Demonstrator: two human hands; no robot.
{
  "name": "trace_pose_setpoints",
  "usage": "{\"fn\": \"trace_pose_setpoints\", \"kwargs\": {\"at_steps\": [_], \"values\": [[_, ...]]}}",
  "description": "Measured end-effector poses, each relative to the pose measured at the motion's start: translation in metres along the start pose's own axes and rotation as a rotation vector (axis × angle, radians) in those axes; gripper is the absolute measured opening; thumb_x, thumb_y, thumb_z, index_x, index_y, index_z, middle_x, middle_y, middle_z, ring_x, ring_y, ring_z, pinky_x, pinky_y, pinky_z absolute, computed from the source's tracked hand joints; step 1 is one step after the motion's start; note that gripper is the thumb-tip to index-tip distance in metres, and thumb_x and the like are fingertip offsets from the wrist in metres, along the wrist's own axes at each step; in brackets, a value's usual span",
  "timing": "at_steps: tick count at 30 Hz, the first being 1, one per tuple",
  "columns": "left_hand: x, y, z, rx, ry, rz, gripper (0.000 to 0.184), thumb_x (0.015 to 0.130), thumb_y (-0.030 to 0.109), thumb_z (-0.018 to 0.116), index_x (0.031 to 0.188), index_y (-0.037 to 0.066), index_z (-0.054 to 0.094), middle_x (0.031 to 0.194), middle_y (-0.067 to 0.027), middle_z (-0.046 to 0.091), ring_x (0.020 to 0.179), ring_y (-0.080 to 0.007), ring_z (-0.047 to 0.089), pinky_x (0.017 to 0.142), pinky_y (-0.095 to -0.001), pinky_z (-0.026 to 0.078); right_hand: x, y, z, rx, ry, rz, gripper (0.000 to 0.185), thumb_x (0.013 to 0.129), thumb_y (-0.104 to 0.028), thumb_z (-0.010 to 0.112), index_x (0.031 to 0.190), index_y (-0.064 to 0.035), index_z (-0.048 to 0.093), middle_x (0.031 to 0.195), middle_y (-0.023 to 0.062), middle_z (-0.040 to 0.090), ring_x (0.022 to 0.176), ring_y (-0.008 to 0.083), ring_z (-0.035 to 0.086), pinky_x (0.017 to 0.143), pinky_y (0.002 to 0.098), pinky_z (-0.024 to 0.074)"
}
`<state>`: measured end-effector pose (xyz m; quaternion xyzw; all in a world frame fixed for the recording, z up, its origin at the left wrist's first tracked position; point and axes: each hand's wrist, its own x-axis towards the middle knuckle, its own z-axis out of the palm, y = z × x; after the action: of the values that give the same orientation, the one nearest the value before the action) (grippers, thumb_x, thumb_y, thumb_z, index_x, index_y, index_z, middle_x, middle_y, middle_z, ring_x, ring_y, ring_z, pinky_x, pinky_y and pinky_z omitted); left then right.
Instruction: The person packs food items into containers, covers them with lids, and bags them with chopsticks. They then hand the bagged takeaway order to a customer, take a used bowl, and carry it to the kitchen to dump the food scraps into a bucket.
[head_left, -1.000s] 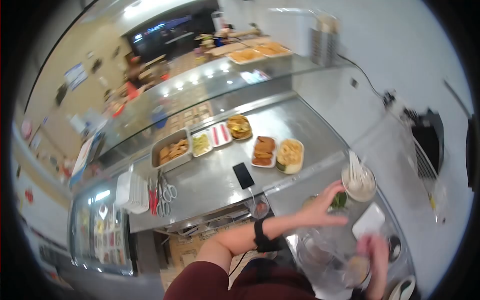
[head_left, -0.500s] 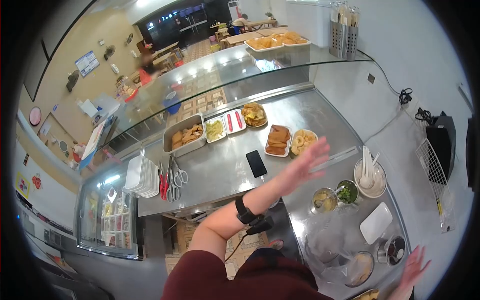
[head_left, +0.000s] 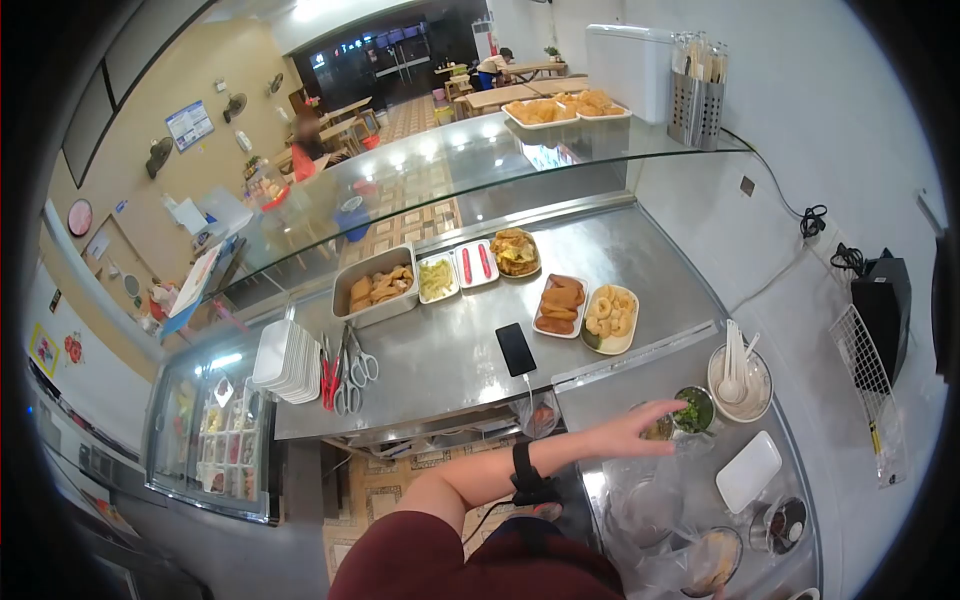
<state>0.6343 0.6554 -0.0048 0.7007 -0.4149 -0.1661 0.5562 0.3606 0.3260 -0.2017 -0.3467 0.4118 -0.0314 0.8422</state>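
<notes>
My left hand (head_left: 645,430) reaches across the counter, fingers stretched out and apart. It hovers over a metal bowl with yellowish contents (head_left: 658,426), mostly covered by the hand. The fingertips come up to the metal bowl of chopped green herbs (head_left: 693,410); whether they touch it I cannot tell. Behind that stands a patterned bowl with white spoons (head_left: 738,380). A white rectangular plate (head_left: 749,472) lies to the right of the hand. Below the hand, clear plastic bags (head_left: 645,505) spread over the counter. My right hand is out of view.
On the steel counter stand a metal bin of brown food (head_left: 375,285), trays of sausages (head_left: 476,263) and brown pieces (head_left: 559,305), a phone (head_left: 515,349), scissors (head_left: 362,368) and stacked white trays (head_left: 288,360). A glass shelf edge (head_left: 480,185) crosses behind. A lidded metal pot (head_left: 780,525) stands right.
My left hand has come down and towards me, from above the food trays to the small metal bowls. My right hand, earlier spread at lower right, has gone out of view.
</notes>
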Motion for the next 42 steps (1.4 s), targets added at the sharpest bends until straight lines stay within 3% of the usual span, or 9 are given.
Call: {"fn": "trace_pose_setpoints", "kwargs": {"at_steps": [13,14,19,21,23,26,30,33,42], "values": [[0.005,-0.020,0.056,0.510,-0.133,0.250,0.081,0.061,0.040,0.071,0.123,0.004,0.036,0.124,-0.0205,0.037,0.117,-0.0360,0.033,0.096,-0.0425,0.029,-0.003,0.038,-0.081,0.148,-0.112,-0.041,0.047,0.084,-0.030,0.053,0.122,-0.0046,0.041,0.124,0.0087,0.043,0.111,0.0209,0.044,0.091,0.0350,0.0360],[0.004,-0.042,0.059,0.461,-0.112,0.349,0.079,0.059,0.038,0.073,0.121,0.004,0.038,0.123,-0.0198,0.039,0.116,-0.0359,0.035,0.095,-0.0428,0.030,-0.039,0.031,-0.032,0.226,-0.031,-0.170,0.034,0.088,-0.018,0.043,0.118,-0.0014,0.041,0.119,0.0120,0.046,0.105,0.0241,0.048,0.085,0.0393,0.0423],[0.020,-0.017,0.039,0.531,-0.144,-0.037,0.024,0.072,0.008,0.052,0.096,0.008,0.057,0.091,-0.0129,0.058,0.084,-0.0311,0.056,0.074,-0.0386,0.045,-0.056,0.047,-0.036,0.187,0.147,-0.217,0.019,0.083,-0.016,0.055,0.100,-0.0079,0.052,0.094,0.0008,0.055,0.089,0.0139,0.051,0.080,0.0317,0.0427],[0.031,-0.010,0.037,0.594,0.014,0.080,0.015,0.075,0.005,0.051,0.090,0.006,0.057,0.086,-0.0132,0.058,0.078,-0.0314,0.056,0.068,-0.0387,0.045,-0.062,0.051,-0.039,0.233,0.141,-0.228,0.009,0.084,-0.013,0.053,0.091,-0.0080,0.051,0.087,0.0013,0.056,0.078,0.0160,0.057,0.076,0.0302,0.0472],[0.043,0.006,0.032,0.470,0.098,0.028,0.018,0.075,0.012,0.057,0.092,0.006,0.055,0.090,-0.0125,0.058,0.085,-0.0305,0.055,0.074,-0.0375,0.044,-0.066,0.050,-0.042,0.229,0.154,-0.217,0.006,0.085,-0.011,0.053,0.084,-0.0097,0.047,0.085,0.0005,0.055,0.077,0.0177,0.059,0.067,0.0270,0.0494],[0.035,0.048,0.026,0.355,-0.135,0.176,0.031,0.070,0.022,0.065,0.095,0.007,0.053,0.107,-0.0127,0.051,0.102,-0.0324,0.047,0.087,-0.0412,0.038,-0.081,0.042,-0.037,0.207,0.181,-0.268,0.008,0.085,-0.011,0.052,0.079,-0.0109,0.046,0.078,-0.0013,0.055,0.070,0.0188,0.062,0.054,0.0211,0.0482],[0.011,0.062,0.044,0.729,-0.400,0.236,0.046,0.058,0.022,0.073,0.095,0.009,0.049,0.125,-0.0115,0.034,0.118,-0.0334,0.030,0.099,-0.0469,0.025,-0.099,0.029,-0.045,0.120,0.211,-0.299,0.009,0.084,-0.010,0.052,0.076,-0.0121,0.047,0.072,-0.0016,0.054,0.065,0.0168,0.062,0.045,0.0192,0.0425],[0.006,0.054,0.046,0.967,-0.453,0.297,0.044,0.056,0.021,0.074,0.091,0.009,0.050,0.121,-0.0115,0.035,0.117,-0.0335,0.030,0.099,-0.0479,0.023,-0.110,0.021,-0.049,0.074,0.242,-0.299,0.009,0.084,-0.009,0.051,0.077,-0.0118,0.047,0.072,-0.0011,0.055,0.065,0.0165,0.062,0.045,0.0191,0.0410],[0.040,0.013,0.036,0.622,-0.333,0.248,0.013,0.075,0.011,0.056,0.087,0.007,0.054,0.074,-0.0058,0.051,0.069,-0.0248,0.052,0.067,-0.0349,0.041,-0.174,-0.083,0.049,-0.100,0.115,-0.517,0.004,0.085,-0.012,0.050,0.086,-0.0081,0.049,0.079,0.0030,0.060,0.064,0.0127,0.061,0.045,0.0175,0.0385]]}}
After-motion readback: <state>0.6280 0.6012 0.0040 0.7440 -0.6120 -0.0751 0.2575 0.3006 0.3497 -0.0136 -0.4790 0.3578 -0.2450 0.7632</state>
